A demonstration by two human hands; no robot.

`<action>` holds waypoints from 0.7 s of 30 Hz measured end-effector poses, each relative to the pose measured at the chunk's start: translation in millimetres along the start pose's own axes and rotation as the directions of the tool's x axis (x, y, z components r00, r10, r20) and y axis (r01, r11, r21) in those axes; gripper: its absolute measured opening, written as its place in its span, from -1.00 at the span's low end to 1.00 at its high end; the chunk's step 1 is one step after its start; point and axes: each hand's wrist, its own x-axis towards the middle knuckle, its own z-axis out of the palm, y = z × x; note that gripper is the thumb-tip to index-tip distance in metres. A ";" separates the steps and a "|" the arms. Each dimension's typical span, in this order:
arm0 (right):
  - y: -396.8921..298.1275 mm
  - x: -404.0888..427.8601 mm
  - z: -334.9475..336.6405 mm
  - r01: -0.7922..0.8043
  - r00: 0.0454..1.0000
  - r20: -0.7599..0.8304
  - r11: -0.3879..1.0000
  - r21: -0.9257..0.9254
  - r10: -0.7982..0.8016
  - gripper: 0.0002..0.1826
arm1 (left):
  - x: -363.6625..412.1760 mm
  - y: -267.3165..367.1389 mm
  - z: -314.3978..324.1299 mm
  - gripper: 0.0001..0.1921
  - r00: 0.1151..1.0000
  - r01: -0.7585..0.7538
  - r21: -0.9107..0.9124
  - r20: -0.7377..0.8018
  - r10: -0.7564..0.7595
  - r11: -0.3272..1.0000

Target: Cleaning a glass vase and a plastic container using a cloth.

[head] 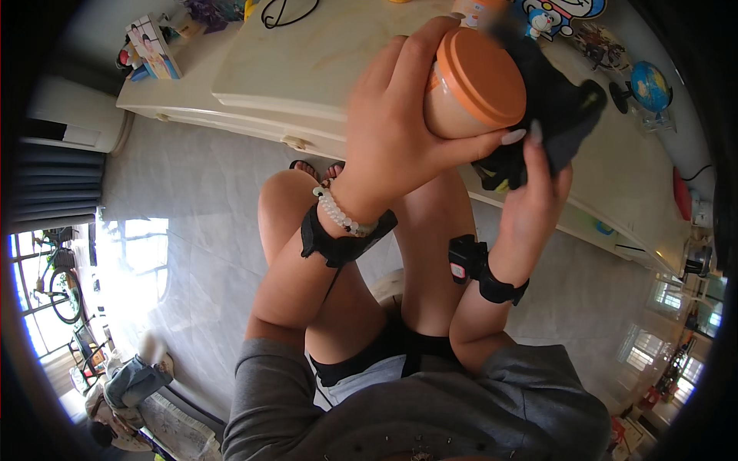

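My left hand [392,115] grips a clear-sided jar [452,112] with an orange screw lid [487,75]. The jar is tilted and held up above the cabinet's edge, its lid towards me. My right hand [539,178] holds a dark cloth [556,109] close against the jar's right side. Part of the cloth is blurred, and it hides most of my right fingers. Another orange and white container [475,10] shows behind the jar, partly covered by my fingers.
A cream cabinet [277,69] with drawers spans the front. On it are a black cable [288,23], a photo frame [154,49], a small globe [650,86] and a blue cartoon figure [541,24]. A person [124,397] sits at the lower left.
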 end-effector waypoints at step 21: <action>16.6 10.1 10.9 -0.116 0.758 0.651 0.991 0.067 0.045 -0.62 | 8.4 -27.4 -37.0 -0.16 0.718 0.280 -0.945 0.322 -0.617 -0.167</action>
